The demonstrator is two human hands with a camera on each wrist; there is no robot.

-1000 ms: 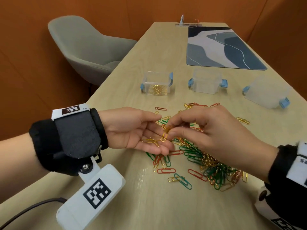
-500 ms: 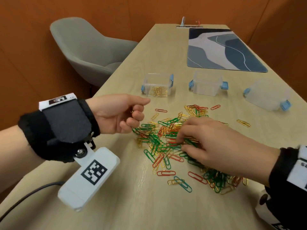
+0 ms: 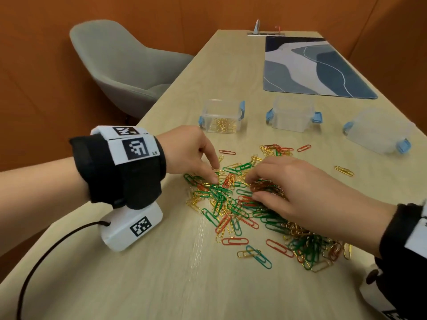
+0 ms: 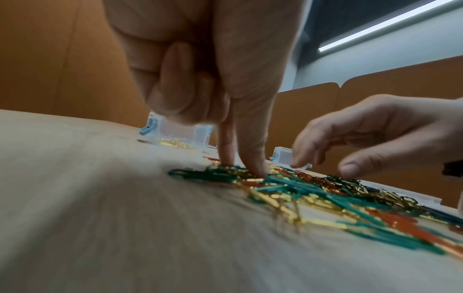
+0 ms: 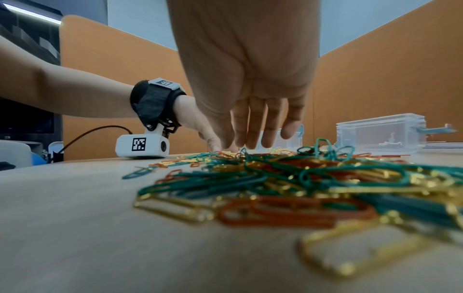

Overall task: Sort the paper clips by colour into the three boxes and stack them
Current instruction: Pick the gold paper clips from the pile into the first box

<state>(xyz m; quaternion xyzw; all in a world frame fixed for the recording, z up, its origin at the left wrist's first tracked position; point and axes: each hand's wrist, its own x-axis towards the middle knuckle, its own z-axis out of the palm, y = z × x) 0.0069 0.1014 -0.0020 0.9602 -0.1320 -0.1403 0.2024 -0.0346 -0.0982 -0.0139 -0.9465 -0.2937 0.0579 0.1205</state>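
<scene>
Mostly tangled, the paper clips (image 3: 245, 204) form a flat heap of green, red and gold wire loops in the middle of the bench (image 3: 161, 285), their long axes pointing every way. The left hand (image 3: 187, 151) presses its extended finger and thumb onto the heap's left side, other fingers curled, holding nothing I can make out. The right hand (image 3: 293, 185) hovers over the heap, fingers bent downward; whether it pinches a clip I cannot tell. Beyond stand three clear boxes: the left box (image 3: 221, 116) holds gold clips, the middle box (image 3: 292, 114) sits upright, the right box (image 3: 379, 131) lies tilted near the bench's right edge. Bare bench lies nearer the person.
</scene>
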